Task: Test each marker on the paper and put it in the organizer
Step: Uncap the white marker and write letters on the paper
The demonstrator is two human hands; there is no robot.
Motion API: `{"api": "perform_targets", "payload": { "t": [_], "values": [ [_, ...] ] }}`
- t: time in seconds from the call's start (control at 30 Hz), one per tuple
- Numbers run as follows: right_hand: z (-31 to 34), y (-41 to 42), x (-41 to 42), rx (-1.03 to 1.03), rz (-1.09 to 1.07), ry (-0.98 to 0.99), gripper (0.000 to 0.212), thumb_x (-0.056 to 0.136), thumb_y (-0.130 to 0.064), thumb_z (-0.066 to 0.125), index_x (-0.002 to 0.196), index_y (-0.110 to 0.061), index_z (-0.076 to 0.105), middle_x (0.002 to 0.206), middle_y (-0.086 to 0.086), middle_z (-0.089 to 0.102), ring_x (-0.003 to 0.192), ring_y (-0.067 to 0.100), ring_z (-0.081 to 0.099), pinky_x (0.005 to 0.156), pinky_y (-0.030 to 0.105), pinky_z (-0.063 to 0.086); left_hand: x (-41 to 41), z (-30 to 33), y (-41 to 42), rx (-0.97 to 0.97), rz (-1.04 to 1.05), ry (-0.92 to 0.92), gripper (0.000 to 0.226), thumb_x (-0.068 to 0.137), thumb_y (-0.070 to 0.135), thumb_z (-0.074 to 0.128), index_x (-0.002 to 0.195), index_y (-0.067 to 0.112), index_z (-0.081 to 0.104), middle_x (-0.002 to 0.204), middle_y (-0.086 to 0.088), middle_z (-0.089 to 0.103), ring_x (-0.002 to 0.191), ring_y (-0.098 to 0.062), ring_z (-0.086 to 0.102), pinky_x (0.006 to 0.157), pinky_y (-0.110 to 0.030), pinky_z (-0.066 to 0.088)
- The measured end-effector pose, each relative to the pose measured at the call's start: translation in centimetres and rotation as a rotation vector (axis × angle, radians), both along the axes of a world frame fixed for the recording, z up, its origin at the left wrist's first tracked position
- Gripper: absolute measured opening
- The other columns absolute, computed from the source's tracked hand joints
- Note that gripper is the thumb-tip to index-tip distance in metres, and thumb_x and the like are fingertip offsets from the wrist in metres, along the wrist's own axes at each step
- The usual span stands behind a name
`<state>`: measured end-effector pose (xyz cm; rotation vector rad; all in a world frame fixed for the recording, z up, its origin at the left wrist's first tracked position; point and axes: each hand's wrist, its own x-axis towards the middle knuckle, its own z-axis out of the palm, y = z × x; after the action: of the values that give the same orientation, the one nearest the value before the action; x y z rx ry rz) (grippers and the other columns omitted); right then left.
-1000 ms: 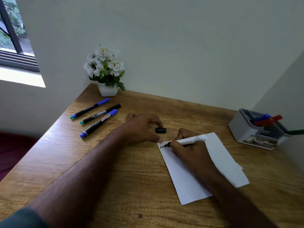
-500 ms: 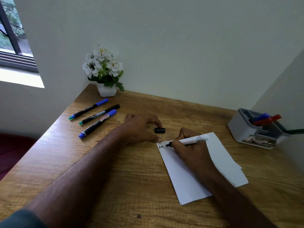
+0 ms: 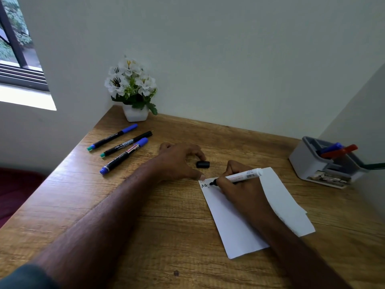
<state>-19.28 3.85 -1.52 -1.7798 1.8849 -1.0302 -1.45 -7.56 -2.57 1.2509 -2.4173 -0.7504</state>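
Paper (image 3: 250, 215) lies on the wooden desk (image 3: 166, 236), its near corner well back from the desk's front edge, and its far left corner carries a few dark letters. From the head view, the right hand (image 3: 241, 184) grips a white-barrelled marker (image 3: 243, 176) with curled fingers, the black tip touching the sheet just beside those letters. The left hand (image 3: 181, 161) rests on the wood with fingers loosely bent and holding nothing, its thumb tip touching the sheet's corner. A black cap (image 3: 202, 164) lies on the wood between the two hands, just beyond the paper's far edge. Three capped markers (image 3: 123, 147) lie side by side near the desk's left edge, apart from the left hand, with bare wood between. The grey organizer (image 3: 325, 163) sits at the right against the side wall, well apart from the paper, with a blue and a red marker leaning in it. A white flower pot (image 3: 135, 113) stands in the far corner.
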Motion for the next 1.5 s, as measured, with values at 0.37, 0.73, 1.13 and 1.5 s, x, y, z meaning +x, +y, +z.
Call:
{"api": "perform_targets", "payload": {
  "t": [0.37, 0.73, 1.13, 1.5],
  "values": [
    [-0.1, 0.0, 0.0, 0.034, -0.023, -0.020, 0.025, 0.092, -0.024, 0.064, 0.072, -0.018, 0.050, 0.063, -0.007, 0.056, 0.056, -0.003, 0.055, 0.048, 0.013, 0.039, 0.0, 0.0, 0.0, -0.002, 0.001, 0.016, 0.052, 0.072, 0.055, 0.076, 0.118, 0.043, 0.058, 0.149, 0.017, 0.042, 0.142, -0.012, 0.028, 0.115, -0.045, 0.001],
    [-0.2, -0.1, -0.2, 0.010, -0.021, -0.029, 0.030, 0.091, -0.024, 0.063, 0.068, -0.014, 0.048, 0.057, -0.008, 0.053, 0.053, -0.002, 0.051, 0.047, 0.018, 0.037, 0.1, -0.1, -0.1, -0.005, -0.003, 0.011, 0.050, 0.071, 0.056, 0.076, 0.116, 0.045, 0.058, 0.150, 0.017, 0.040, 0.143, -0.011, 0.027, 0.115, -0.046, 0.001],
    [-0.3, -0.2, -0.8, 0.001, -0.046, -0.006, 0.024, 0.089, -0.026, 0.064, 0.074, -0.011, 0.053, 0.060, -0.008, 0.058, 0.056, 0.004, 0.056, 0.049, 0.019, 0.039, 0.0, -0.1, -0.1, -0.010, -0.003, 0.002, 0.050, 0.072, 0.055, 0.076, 0.118, 0.045, 0.058, 0.150, 0.017, 0.040, 0.142, -0.011, 0.028, 0.113, -0.044, 0.002],
    [-0.3, -0.2, -0.6, 0.017, -0.020, -0.034, 0.025, 0.092, -0.022, 0.063, 0.076, -0.007, 0.052, 0.054, -0.013, 0.057, 0.053, -0.004, 0.055, 0.045, 0.012, 0.038, 0.0, 0.1, 0.1, 0.014, 0.011, 0.006, 0.051, 0.071, 0.055, 0.077, 0.117, 0.044, 0.058, 0.150, 0.018, 0.040, 0.143, -0.012, 0.025, 0.115, -0.044, 0.001]
  ]
}}
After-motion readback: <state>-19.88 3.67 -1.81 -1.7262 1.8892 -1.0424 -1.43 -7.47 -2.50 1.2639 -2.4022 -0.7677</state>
